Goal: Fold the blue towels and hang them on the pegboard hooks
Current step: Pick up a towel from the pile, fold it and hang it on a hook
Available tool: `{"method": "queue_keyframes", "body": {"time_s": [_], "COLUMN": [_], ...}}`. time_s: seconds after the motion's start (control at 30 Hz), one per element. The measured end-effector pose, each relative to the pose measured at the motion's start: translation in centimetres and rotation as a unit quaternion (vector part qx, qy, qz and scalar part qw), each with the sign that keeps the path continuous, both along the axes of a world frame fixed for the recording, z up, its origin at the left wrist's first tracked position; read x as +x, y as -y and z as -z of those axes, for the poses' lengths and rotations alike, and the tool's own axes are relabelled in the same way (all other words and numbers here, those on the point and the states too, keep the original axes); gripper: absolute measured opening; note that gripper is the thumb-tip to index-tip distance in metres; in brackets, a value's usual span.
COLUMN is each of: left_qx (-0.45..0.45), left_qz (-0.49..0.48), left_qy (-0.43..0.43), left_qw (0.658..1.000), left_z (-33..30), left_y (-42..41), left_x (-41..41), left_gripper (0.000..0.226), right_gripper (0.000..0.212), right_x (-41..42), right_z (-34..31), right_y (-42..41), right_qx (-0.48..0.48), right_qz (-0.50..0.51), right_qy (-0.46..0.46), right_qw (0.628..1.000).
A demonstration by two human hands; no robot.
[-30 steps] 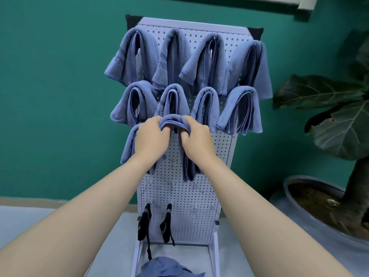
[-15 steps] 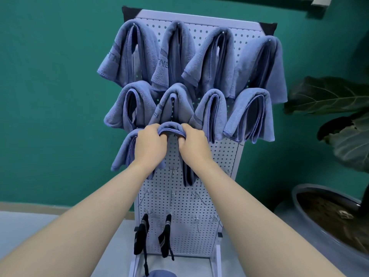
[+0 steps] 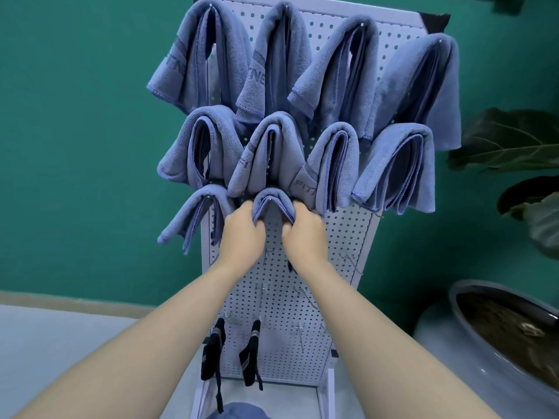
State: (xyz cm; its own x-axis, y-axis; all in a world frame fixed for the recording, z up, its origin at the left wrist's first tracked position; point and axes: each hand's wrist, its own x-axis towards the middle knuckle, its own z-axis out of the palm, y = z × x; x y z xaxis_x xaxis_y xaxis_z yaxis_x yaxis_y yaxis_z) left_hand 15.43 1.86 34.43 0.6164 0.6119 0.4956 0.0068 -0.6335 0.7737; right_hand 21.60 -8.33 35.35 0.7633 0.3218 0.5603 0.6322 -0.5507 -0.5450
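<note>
- Left of your fingers, a hung towel (image 3: 193, 217) droops off the pegboard (image 3: 341, 237).
- Your left hand (image 3: 242, 234) grips the folded towel (image 3: 273, 204) at its left side.
- Your right hand (image 3: 305, 234) grips its right side; the fold arches between your fingers, over a hook.

Your two arms come into view from the bottom edge, bare from the forearms up to the wrists — no sleeve, cuff or glove shows on either one. Your left hand (image 3: 243, 234) and your right hand (image 3: 305, 237) are bare as well, with no ring, watch, strap or bracelet visible at the wrists. Your fingers are mostly hidden from this angle — the nails cannot be made out. Nothing else of you shows.
</note>
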Motion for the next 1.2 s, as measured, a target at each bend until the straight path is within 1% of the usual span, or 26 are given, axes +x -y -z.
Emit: {"method": "queue_keyframes", "body": {"time_s": [0.07, 0.13, 0.23, 0.37, 0.53, 0.63, 0.73, 0.8, 0.87, 1.0, 1.13, 1.2], "left_qx": [0.000, -0.003, -0.012, -0.034, -0.052, -0.063, -0.080, -0.095, -0.106, -0.131, -0.133, -0.115], "left_qz": [0.004, 0.012, 0.007, -0.010, -0.010, -0.013, -0.017, -0.024, -0.027, -0.018, 0.016, 0.047], "left_qy": [-0.008, -0.025, -0.058, -0.071, -0.069, -0.079, -0.100, -0.115, -0.130, -0.201, -0.274, -0.313], "left_qw": [1.000, 1.000, 0.998, 0.997, 0.996, 0.995, 0.992, 0.989, 0.985, 0.971, 0.952, 0.942], "left_z": [0.6, 1.4, 3.2, 4.9, 6.6, 7.9, 9.7, 11.5, 13.7, 19.0, 24.7, 28.0], "left_y": [0.4, 0.6, 0.7, 0.8, 0.9, 1.0, 1.1, 1.2, 1.3, 1.7, 2.0, 2.3], "left_x": [-0.9, -1.8, -3.2, -5.2, -7.9, -9.3, -10.8, -12.0, -13.3, -15.4, -17.5, -18.6], "left_gripper": [0.026, 0.023, 0.025, 0.013, 0.015, 0.030, 0.040, 0.044, 0.044, 0.037, 0.035, 0.035], "right_gripper": [0.023, 0.023, 0.017, 0.013, 0.008, 0.013, 0.030, 0.038, 0.039, 0.036, 0.038, 0.039], "right_x": [-0.2, -0.6, -1.6, -2.9, -4.6, -5.9, -7.7, -9.1, -10.3, -11.4, -12.2, -12.6], "right_z": [0.8, 1.4, 2.1, 2.8, 4.1, 5.2, 6.9, 8.6, 10.8, 17.2, 23.9, 27.0], "right_y": [0.7, 1.5, 2.5, 3.4, 4.9, 6.0, 7.1, 7.8, 8.5, 9.8, 11.7, 12.8], "right_qx": [-0.012, -0.032, -0.051, -0.074, -0.058, -0.039, -0.021, -0.011, -0.011, -0.010, -0.048, -0.076], "right_qz": [0.014, 0.019, 0.018, 0.027, 0.033, 0.037, 0.040, 0.029, 0.020, 0.013, 0.015, 0.012], "right_qy": [-0.019, -0.034, -0.040, -0.053, -0.079, -0.099, -0.110, -0.105, -0.124, -0.225, -0.321, -0.356], "right_qw": [1.000, 0.999, 0.998, 0.996, 0.995, 0.994, 0.993, 0.994, 0.992, 0.974, 0.946, 0.931]}}
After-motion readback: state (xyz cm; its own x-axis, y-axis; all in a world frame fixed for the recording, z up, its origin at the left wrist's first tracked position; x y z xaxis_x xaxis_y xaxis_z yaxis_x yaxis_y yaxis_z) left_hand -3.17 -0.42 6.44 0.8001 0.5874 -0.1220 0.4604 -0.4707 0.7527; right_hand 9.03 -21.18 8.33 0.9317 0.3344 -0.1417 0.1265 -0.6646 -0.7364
